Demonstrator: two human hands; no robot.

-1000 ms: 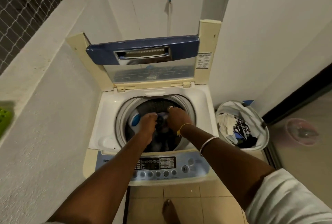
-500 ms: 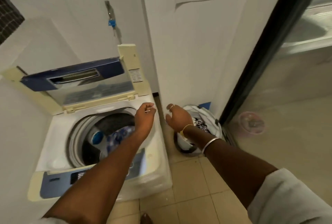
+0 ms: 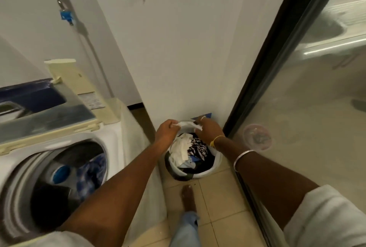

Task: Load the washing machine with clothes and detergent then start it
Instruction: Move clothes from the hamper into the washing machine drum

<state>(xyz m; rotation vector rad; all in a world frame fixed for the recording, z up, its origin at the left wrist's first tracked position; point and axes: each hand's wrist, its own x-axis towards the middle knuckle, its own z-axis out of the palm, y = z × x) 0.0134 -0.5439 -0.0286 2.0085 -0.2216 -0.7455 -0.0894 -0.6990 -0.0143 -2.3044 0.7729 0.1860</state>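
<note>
Both your left hand (image 3: 167, 129) and right hand (image 3: 208, 130) are now pinching a bit of white fabric (image 3: 188, 124) stretched between them. Half a sec ago they were empty, the left one over the washing machine (image 3: 112, 139). Right under them sits the laundry bag (image 3: 216, 162) full of clothes (image 3: 182, 148). Off to their left the open drum holds blue laundry (image 3: 89, 169), and a glass door (image 3: 297, 108) is on the right.

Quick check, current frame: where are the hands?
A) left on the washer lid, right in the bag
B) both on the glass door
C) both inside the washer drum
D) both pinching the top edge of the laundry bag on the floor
D: the left hand and right hand each pinch the white top edge of the laundry bag, which stands on the floor beside the washing machine.
</note>
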